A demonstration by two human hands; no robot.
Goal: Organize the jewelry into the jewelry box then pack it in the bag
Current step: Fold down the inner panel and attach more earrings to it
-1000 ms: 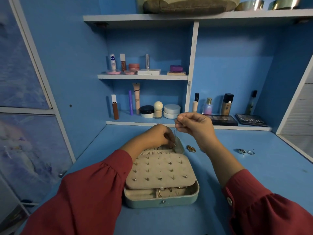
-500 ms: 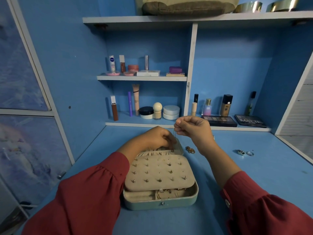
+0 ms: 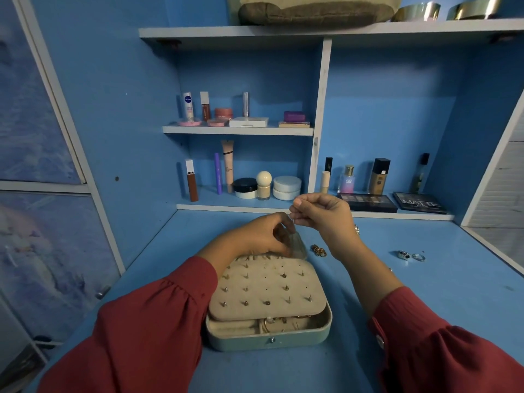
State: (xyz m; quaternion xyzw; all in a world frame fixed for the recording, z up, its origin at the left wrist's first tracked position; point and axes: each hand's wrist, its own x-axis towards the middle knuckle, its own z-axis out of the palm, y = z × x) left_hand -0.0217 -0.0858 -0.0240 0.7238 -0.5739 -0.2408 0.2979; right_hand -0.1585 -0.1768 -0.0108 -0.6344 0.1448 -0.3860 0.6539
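- The jewelry box sits open on the blue counter, at 6 o'clock of both hands; its beige stud panel lies over the tray, with gold pieces showing in the front compartments.
- The left hand hovers at the box's far edge, fingers curled, pinching a small clear pouch.
- The right hand, just at 2 o'clock of the left, is raised, thumb and forefinger pinched on something too thin to make out.
- A gold cluster of jewelry lies at 1 o'clock of the box.
- Two rings lie at 3 o'clock of that cluster.
- The bag rests on the top shelf.
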